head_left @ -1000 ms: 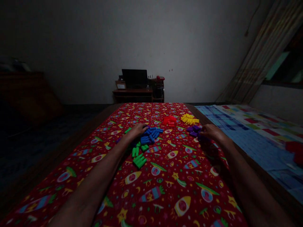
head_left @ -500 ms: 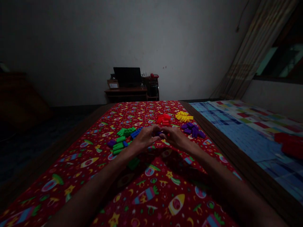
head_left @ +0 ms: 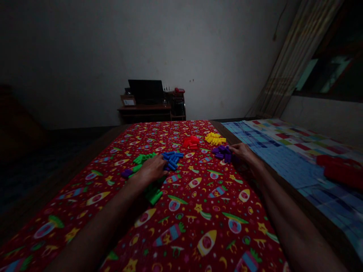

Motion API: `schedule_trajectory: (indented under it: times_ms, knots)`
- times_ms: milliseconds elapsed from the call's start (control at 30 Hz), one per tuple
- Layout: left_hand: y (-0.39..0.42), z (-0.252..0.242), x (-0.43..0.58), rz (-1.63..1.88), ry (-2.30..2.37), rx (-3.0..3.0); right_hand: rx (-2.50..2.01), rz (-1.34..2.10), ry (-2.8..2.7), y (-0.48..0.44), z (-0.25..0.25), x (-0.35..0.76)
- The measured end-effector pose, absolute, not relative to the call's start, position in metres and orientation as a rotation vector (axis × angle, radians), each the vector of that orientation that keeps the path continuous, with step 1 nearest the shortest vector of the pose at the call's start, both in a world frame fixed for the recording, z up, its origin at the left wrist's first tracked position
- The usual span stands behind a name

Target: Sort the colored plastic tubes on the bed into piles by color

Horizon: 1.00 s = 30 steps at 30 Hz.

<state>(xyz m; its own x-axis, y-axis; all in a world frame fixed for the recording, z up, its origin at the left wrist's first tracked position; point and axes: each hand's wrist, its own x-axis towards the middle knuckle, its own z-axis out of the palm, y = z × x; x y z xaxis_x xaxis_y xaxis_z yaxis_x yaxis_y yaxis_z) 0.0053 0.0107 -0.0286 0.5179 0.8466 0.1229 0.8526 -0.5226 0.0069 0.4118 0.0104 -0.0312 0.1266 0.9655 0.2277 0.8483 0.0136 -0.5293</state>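
Observation:
Small plastic pegs lie sorted by colour on a red rocket-print cloth [head_left: 198, 211]. My left hand [head_left: 151, 170] rests knuckles up between the green pegs [head_left: 144, 158] and the blue pegs [head_left: 171, 159], fingers curled; what it holds, if anything, is hidden. More green pegs [head_left: 154, 196] lie under its wrist, and a purple peg [head_left: 126, 173] lies to its left. My right hand [head_left: 241, 152] reaches to the purple pile [head_left: 222, 153] at the cloth's right edge, fingertips touching it. Red pegs [head_left: 191, 142] and yellow pegs [head_left: 214, 139] lie farther back.
A blue checked sheet [head_left: 286, 151] covers the bed on the right, with a red object [head_left: 340, 170] on it. A low desk with a dark screen [head_left: 146, 99] stands against the far wall. A curtain [head_left: 292, 64] hangs at the right. The room is dim.
Half a second ago both hands met at the middle of the cloth. They have since parted: the left drew back to the green and blue pegs, the right went out to the purple pile.

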Motion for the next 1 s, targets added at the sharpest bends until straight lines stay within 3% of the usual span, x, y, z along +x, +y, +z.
schedule_trajectory:
  times_ms: [133,367,633,800,1000]
  knots:
    - [0.007,-0.027,0.007,-0.06,-1.461,-2.629,-1.825,0.257,-1.76,0.013,-0.032,0.406]
    - [0.001,-0.011,0.007,-0.172,-1.487,-2.723,-1.653,-0.019,-1.778,0.004,-0.004,0.376]
    - [0.009,-0.011,0.005,-0.064,-1.595,-2.787,-1.287,0.185,-2.159,-0.017,-0.001,0.304]
    - [0.026,-0.02,-0.007,-0.459,-1.818,-2.876,-1.154,0.296,-2.338,-0.026,-0.015,0.278]
    - [0.033,-0.008,-0.014,-1.247,-1.93,-3.073,-1.051,0.34,-2.408,-0.041,-0.009,0.261]
